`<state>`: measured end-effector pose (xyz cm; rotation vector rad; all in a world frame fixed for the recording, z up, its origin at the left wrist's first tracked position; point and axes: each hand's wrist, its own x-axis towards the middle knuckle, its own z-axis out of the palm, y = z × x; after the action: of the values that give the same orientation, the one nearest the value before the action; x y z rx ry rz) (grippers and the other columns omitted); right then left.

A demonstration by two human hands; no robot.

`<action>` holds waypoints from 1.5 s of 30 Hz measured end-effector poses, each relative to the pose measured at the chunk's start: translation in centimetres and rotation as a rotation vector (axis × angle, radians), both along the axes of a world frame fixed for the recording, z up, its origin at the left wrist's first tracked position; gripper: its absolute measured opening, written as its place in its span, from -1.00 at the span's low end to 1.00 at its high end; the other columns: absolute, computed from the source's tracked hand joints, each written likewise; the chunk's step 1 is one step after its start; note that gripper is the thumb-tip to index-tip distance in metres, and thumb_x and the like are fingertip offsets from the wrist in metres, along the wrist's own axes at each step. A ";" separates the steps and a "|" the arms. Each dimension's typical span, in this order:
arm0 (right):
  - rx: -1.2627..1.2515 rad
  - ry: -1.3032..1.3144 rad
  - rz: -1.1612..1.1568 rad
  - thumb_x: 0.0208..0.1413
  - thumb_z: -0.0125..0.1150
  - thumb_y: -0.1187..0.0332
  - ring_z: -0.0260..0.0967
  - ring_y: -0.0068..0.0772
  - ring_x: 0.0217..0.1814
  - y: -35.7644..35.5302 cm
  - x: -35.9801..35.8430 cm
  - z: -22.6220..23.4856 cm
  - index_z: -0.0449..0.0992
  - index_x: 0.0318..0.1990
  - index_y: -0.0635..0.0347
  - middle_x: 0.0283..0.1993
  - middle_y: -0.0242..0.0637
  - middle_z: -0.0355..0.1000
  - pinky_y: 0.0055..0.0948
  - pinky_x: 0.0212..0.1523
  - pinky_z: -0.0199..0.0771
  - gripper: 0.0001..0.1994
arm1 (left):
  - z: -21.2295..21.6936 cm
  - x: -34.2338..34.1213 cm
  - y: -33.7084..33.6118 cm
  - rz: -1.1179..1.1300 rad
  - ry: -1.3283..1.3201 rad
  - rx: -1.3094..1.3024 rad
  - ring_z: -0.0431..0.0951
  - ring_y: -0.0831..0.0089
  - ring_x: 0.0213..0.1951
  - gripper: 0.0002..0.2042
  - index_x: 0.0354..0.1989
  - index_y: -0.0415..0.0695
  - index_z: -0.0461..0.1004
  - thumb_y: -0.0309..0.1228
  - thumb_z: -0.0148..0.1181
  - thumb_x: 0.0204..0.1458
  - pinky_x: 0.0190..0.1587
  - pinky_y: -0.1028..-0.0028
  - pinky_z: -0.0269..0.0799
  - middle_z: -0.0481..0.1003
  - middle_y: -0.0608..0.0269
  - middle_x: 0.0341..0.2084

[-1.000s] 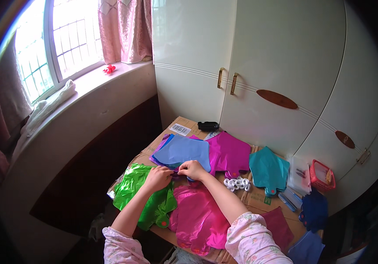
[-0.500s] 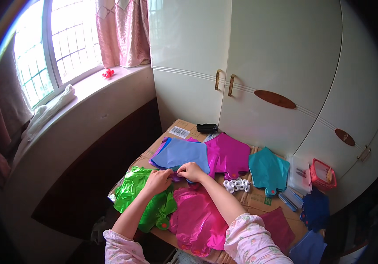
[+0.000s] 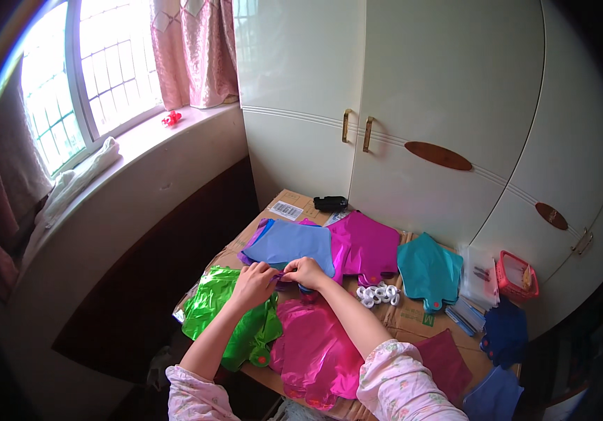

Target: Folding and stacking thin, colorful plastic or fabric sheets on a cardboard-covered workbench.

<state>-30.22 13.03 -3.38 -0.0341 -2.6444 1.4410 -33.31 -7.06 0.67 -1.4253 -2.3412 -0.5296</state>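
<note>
On the near side of the pale-blue sheet, the left hand and right hand pinch a small purple piece, fingers nearly together; magenta foil lies directly right of that sheet.

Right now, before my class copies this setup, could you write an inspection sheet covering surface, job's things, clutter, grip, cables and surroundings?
Surface: cardboard, largely covered.
Job's things: small purple piece; nearby, green foil, pink foil, pale blue sheet, magenta foil, teal foil.
Clutter: white rings, black object, red basket.
Grip: left hand and right hand close together, both appearing to pinch the purple piece.
Cables: nothing seen.
Surroundings: cream cabinet, window, pink curtain.
</note>
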 end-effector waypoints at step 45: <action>0.748 0.920 -0.226 -0.10 0.07 0.57 0.40 -0.10 -0.23 0.7 1.3 18.9 0.41 -0.33 0.09 -0.31 -0.21 0.37 -0.20 -0.25 0.45 -0.84 | -0.3 -4.8 -1.5 0.348 -0.451 -0.363 0.12 0.04 0.29 -0.18 0.18 -0.11 0.27 0.22 0.23 -0.18 0.23 -0.12 0.07 0.22 -0.10 0.19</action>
<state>-28.90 13.73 15.54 0.3091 -2.0919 0.2021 -38.11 -8.51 0.36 -1.0676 -3.0945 -0.3657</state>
